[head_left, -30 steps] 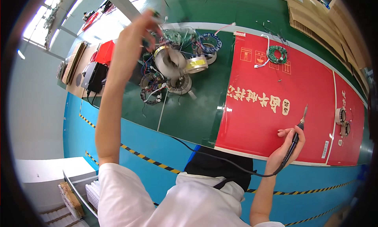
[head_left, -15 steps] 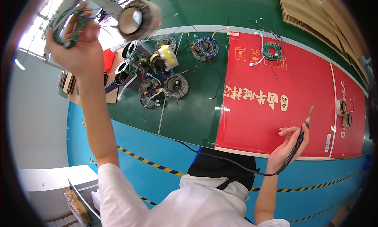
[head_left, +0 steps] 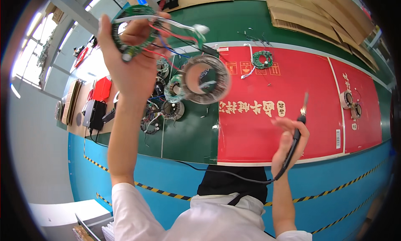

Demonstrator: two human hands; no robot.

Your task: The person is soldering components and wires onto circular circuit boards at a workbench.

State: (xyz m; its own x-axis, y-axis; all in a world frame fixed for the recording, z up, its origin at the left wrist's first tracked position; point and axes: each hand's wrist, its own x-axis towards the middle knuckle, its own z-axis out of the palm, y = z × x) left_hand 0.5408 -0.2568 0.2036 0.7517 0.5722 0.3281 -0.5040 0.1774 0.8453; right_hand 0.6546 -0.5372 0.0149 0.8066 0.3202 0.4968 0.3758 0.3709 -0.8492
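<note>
My left hand [head_left: 135,73] is raised at the upper left, its fingers closed around a green ring-shaped circuit board [head_left: 118,37]. Red, blue, black and white wires run from the board to a wound motor stator [head_left: 222,80], which hangs in the air over the table, slightly blurred. My right hand [head_left: 286,147] grips a soldering iron [head_left: 297,136] by its black handle, tip pointing up above the red sheet. The iron and the stator are well apart. A black cord [head_left: 227,173] trails left from the iron along the table's near edge.
Another green ring board [head_left: 262,66] with wires lies on the red sheet [head_left: 309,132]. Two small stators [head_left: 346,100] sit at the far right. Several wired stators [head_left: 173,112] crowd the green table [head_left: 188,140] at left. Flattened cardboard [head_left: 300,17] lies at the back right.
My left hand has moved right with the ring board, and the stator on its wires has swung right and lower. My right hand still holds the soldering iron. The view has shifted somewhat.
</note>
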